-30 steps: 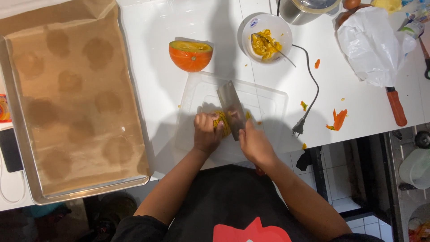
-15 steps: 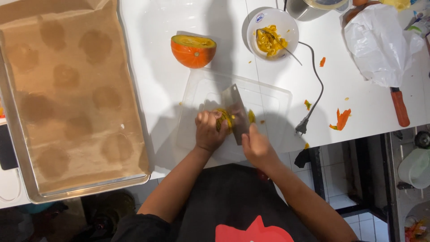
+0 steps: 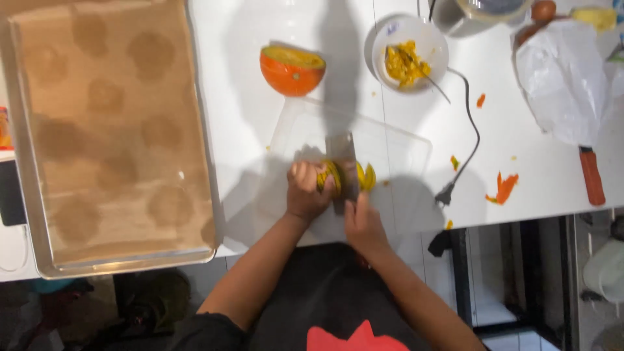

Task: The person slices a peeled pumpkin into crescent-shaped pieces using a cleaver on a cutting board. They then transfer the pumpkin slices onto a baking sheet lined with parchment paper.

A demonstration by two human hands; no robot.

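Note:
My left hand (image 3: pixel 307 190) presses a piece of orange squash (image 3: pixel 329 175) down on a clear cutting board (image 3: pixel 390 149) at the counter's front edge. My right hand (image 3: pixel 361 222) grips the handle of a broad cleaver (image 3: pixel 344 162), whose blade stands in the squash piece beside my left fingers. Thin cut slices (image 3: pixel 368 175) lie just right of the blade. A squash half (image 3: pixel 292 69) with an orange skin sits cut side up behind the board.
A large baking tray (image 3: pixel 29 214) lined with stained brown paper fills the left. A white bowl (image 3: pixel 429 36) of seeds with a spoon stands behind the board. A black cable and plug (image 3: pixel 446 192), orange peel scraps (image 3: pixel 502 188), a white plastic bag (image 3: pixel 562 78) and a red-handled tool (image 3: pixel 591 175) lie at the right.
The cleaver and both hands have shifted slightly on the board as cutting goes on; a few more slices lie right of the blade.

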